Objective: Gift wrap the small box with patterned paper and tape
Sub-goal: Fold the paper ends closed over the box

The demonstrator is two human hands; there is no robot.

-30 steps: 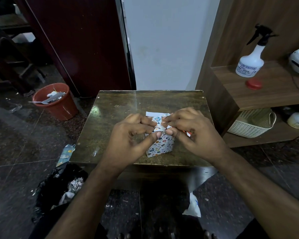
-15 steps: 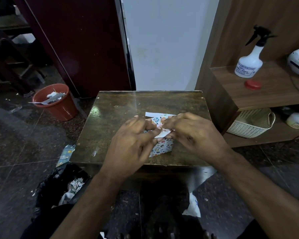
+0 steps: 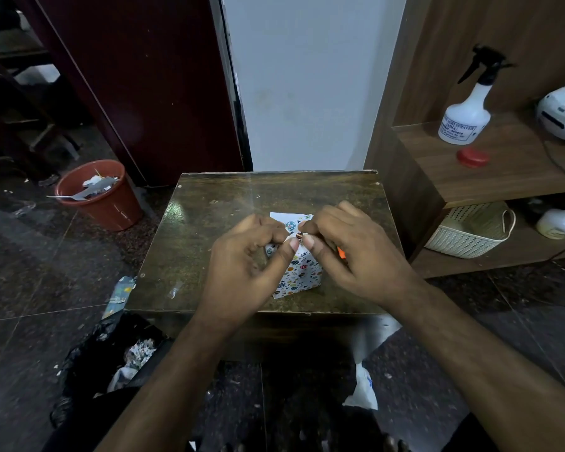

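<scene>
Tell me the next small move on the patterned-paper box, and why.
Probably press the pinched flap flat onto the top of the small box in white patterned paper. The left hand and right hand pinch paper together above it, and a white flap still stands loose behind.

A dim room: dark speckled floor (image 3: 40, 288), maroon door (image 3: 144, 76), pale wall (image 3: 307, 76), small brown table (image 3: 209, 223), wooden shelf (image 3: 503, 171).

One box (image 3: 299, 274), two hands (image 3: 242, 269) (image 3: 356, 256), one table (image 3: 209, 223).
</scene>
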